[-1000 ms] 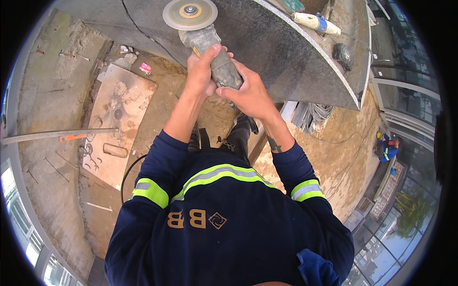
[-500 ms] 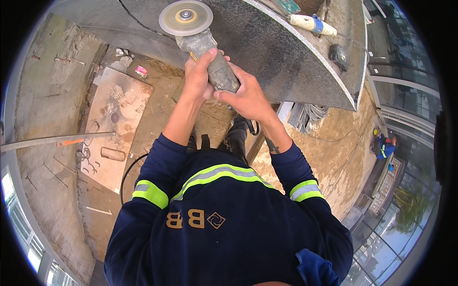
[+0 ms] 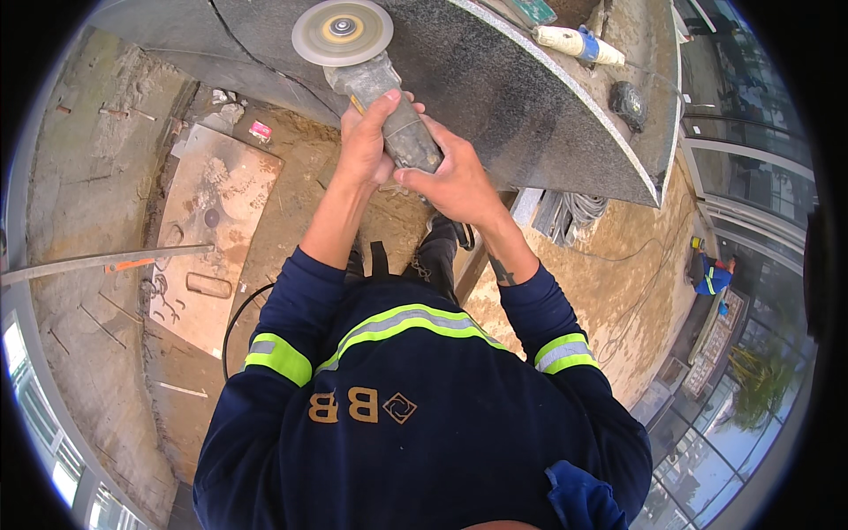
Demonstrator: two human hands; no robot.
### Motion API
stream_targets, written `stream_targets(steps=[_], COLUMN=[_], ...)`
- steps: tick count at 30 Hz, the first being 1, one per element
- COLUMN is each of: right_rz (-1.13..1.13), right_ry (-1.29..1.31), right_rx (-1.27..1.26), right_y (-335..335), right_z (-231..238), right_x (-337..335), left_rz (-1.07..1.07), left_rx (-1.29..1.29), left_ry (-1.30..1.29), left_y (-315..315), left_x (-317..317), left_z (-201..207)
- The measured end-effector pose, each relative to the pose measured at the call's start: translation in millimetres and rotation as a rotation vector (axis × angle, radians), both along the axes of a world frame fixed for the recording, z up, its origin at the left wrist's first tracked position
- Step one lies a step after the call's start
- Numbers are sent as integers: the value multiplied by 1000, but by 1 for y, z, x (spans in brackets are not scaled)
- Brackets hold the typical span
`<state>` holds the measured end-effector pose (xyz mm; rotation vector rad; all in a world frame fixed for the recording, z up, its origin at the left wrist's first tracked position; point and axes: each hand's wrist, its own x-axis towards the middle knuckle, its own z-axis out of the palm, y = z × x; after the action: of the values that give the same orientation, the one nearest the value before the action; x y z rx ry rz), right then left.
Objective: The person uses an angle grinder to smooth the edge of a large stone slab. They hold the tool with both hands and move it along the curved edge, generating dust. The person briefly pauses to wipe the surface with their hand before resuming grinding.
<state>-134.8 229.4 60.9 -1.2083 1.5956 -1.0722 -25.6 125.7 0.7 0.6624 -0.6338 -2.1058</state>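
Observation:
Both my hands hold a dusty grey angle grinder [image 3: 406,132] out in front of me. Near its head, my left hand [image 3: 364,141] is wrapped round the body, thumb on top. My right hand [image 3: 455,181] grips the rear end from the right side. A round, pale cutting disc [image 3: 318,37] with a metal hub faces up at the far end. Behind and below the disc is the polished dark granite slab [image 3: 495,97] with a light, curved cut edge. Whether the disc touches the granite I cannot tell.
On the slab's far right lie a white and blue power tool [image 3: 579,44] and a dark lump [image 3: 627,106]. A stained board [image 3: 216,221] lies left on the dirt; a metal bar [image 3: 106,262] juts over it. Coiled cable [image 3: 583,210] lies right. Another person [image 3: 711,272] crouches far right.
The grinder and both hands have shifted very slightly to the left. The black cord across the slab has moved a little. My grip is the same.

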Motion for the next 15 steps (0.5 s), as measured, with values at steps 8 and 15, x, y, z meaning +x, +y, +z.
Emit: stream_targets(steps=[8,15], right_rz=[-20,-27], right_ry=[-7,-25], right_rx=[3,25], right_y=[-2,-6], right_z=[0,2], right_x=[2,3], left_rz=[-3,-8], left_rx=[4,8], left_ry=[-20,-33], left_y=[-3,-6], left_x=[0,1], left_z=[0,5])
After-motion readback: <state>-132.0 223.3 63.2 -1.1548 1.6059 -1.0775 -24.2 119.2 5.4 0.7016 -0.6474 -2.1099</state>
